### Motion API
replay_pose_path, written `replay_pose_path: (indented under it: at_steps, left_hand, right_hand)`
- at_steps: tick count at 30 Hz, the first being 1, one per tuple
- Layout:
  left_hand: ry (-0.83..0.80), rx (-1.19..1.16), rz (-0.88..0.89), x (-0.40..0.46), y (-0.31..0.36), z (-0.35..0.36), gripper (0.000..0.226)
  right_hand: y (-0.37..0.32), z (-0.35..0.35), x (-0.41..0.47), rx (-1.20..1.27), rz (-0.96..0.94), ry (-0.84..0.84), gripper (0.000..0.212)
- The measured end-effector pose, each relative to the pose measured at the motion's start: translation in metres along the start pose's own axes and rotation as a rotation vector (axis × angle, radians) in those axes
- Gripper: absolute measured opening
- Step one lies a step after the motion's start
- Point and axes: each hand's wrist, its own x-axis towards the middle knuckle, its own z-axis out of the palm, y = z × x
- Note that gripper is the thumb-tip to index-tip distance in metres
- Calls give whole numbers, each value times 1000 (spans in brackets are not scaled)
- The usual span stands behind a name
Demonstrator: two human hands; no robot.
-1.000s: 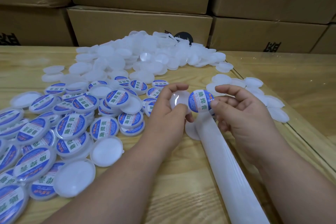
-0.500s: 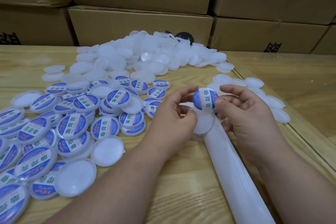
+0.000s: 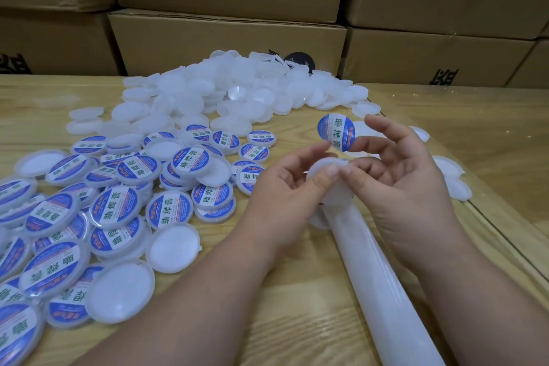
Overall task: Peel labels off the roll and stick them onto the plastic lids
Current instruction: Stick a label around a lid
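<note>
1. Wooden table backed by stacked cardboard boxes. Heap of blank lids toward the far edge; labelled lids spread to the left edge; a few more blanks at the right edge.
2. Change over the last second: the label has come free of the backing strip and now stands raised above the hands, printed face toward the camera.
3. Right hand: thumb and forefinger pinch the label's lower edge; other fingers spread loosely.
4. Left hand: thumb and curled fingers clamp a blank lid at the strip's far end, just below the label. Earlier the lid sat further left of the label.
5. Judgement: peel complete; label and lid are near but apart. Next comes centring and pressing down. Risk: an off-centre or creased stick.
</note>
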Motion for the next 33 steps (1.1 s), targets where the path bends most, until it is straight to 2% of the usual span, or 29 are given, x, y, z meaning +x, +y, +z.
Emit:
replay_pose_path:
  at_steps: [5, 10, 13, 17, 20, 23, 27, 33]
  left_hand:
    - [19, 124, 24, -4, 1, 5, 21]
    - [122, -63, -17, -2, 3, 2, 14]
    - [139, -5, -9, -1, 3, -1, 17]
    - [122, 18, -11, 2, -1, -4, 31]
    - [138, -170, -73, 3, 3, -4, 17]
    - [102, -313, -108, 2, 8, -3, 23]
    - [51, -263, -104, -1, 9, -1, 25]
    - [1, -225, -110, 1, 8, -1, 32]
  right_hand:
    - [0, 1, -1, 14, -55, 73, 52]
    - [2, -8, 4, -6, -72, 237, 36]
    - [4, -12, 4, 0, -36, 248, 31]
    - [3, -9, 3, 3, 7, 214, 25]
    - [2, -8, 4, 22, 115, 141, 27]
    - [2, -7, 2, 46, 211, 4, 31]
    - [0, -2, -1, 42, 241, -84, 32]
    - [0, 1, -1, 39, 287, -91, 35]
